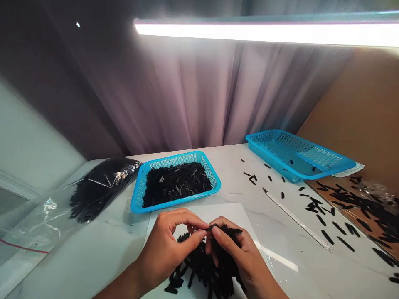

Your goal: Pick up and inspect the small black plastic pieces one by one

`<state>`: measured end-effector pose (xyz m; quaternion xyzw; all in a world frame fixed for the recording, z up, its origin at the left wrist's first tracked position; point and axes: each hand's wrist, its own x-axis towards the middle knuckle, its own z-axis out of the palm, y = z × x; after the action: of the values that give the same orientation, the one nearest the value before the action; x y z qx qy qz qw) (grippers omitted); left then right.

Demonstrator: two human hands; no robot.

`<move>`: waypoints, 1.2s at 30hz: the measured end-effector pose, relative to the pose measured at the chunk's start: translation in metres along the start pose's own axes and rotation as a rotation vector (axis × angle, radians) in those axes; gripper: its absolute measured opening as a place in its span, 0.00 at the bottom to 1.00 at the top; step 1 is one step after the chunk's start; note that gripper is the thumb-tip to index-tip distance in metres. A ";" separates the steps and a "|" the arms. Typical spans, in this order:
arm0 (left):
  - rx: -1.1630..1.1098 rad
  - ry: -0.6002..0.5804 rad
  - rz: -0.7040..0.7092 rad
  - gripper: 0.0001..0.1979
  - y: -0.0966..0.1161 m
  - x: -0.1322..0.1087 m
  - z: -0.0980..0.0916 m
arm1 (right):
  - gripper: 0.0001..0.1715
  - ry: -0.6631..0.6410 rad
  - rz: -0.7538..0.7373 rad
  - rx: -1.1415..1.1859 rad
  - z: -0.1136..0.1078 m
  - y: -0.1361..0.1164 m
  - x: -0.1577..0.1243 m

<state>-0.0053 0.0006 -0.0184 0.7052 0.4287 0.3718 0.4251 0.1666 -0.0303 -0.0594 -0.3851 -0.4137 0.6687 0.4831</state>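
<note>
Small black strip [212,227], left fingers [193,241] pinching one end, right fingers [227,241] the other

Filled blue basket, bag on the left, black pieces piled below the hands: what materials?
Filled blue basket: likely moulded plastic, semi-gloss; perforated walls, smooth rim.
Bag: probably clear, glossy plastic film; see-through, creased, bright glare.
Black pieces: mostly matt, perhaps fabric or rubber; little sheen, too dark to settle.
</note>
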 end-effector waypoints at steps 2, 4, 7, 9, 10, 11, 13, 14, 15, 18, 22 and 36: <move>-0.007 -0.014 0.006 0.05 0.002 0.000 -0.001 | 0.21 -0.016 -0.006 -0.012 0.000 -0.002 -0.001; 0.007 -0.018 -0.001 0.05 0.003 0.000 -0.001 | 0.20 -0.022 -0.002 -0.019 0.000 -0.003 -0.002; 0.061 0.020 -0.001 0.03 0.004 -0.001 -0.002 | 0.20 -0.016 0.005 -0.025 0.001 -0.006 -0.004; 0.084 0.033 0.007 0.02 0.005 -0.001 -0.002 | 0.20 -0.009 0.004 -0.033 0.001 -0.007 -0.006; 0.087 0.032 0.012 0.02 0.005 -0.001 -0.002 | 0.20 -0.007 0.004 -0.040 0.001 -0.008 -0.006; 0.086 0.028 0.014 0.03 0.006 -0.001 -0.003 | 0.20 -0.006 0.003 -0.048 0.001 -0.008 -0.007; 0.080 0.024 0.017 0.03 0.007 -0.001 -0.003 | 0.20 -0.001 -0.009 -0.060 0.001 -0.009 -0.007; 0.077 0.020 0.017 0.03 0.007 -0.001 -0.003 | 0.20 -0.001 -0.018 -0.068 0.001 -0.009 -0.008; 0.076 0.015 0.017 0.03 0.007 -0.001 -0.004 | 0.19 0.000 -0.030 -0.079 0.001 -0.010 -0.008; 0.075 0.006 0.033 0.03 0.008 -0.002 -0.005 | 0.18 0.008 -0.083 -0.128 0.000 -0.010 -0.009; 0.034 0.017 0.103 0.04 0.010 -0.005 -0.007 | 0.16 0.040 -0.165 -0.244 -0.002 -0.010 -0.011; 0.040 -0.003 0.153 0.02 0.016 -0.005 -0.009 | 0.19 0.030 -0.224 -0.307 0.004 -0.018 -0.020</move>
<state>-0.0104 -0.0055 -0.0017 0.7448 0.3802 0.3935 0.3820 0.1732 -0.0465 -0.0385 -0.4157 -0.5440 0.5340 0.4961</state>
